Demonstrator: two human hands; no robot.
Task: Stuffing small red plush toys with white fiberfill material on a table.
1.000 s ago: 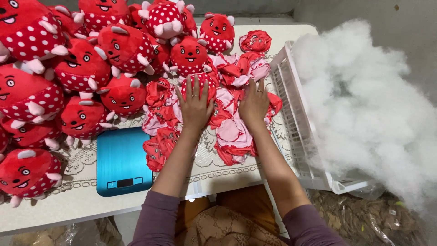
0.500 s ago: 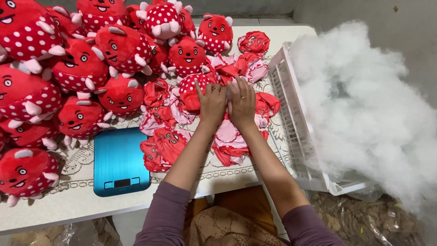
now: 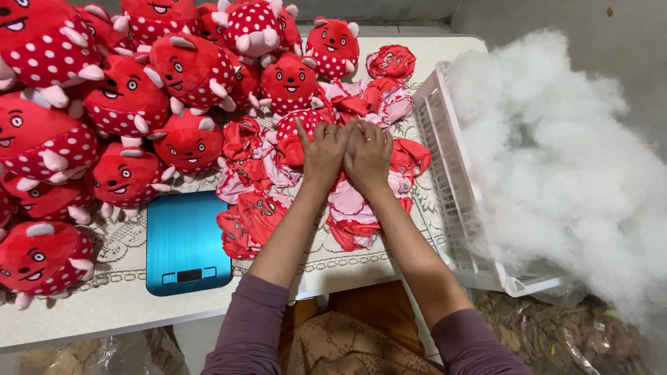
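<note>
Left hand [image 3: 324, 154] and right hand [image 3: 369, 158] side by side, fingers flat, pressing unstuffed red toy skins [image 3: 351, 208]. Pile near the tabletop's right edge, beside white crate [image 3: 451, 187]; long axis unclear.

Bright, even light — sharp, soft shadows

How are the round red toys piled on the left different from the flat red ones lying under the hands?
The stuffed toys are plump and rounded, while the unstuffed skins lie flat and crumpled. The stuffed toys are stacked in a heap at the left; the skins are spread in the middle of the table, under the left hand and right hand. The skins show pink lining; the stuffed toys do not. Both are red with faces.
</note>
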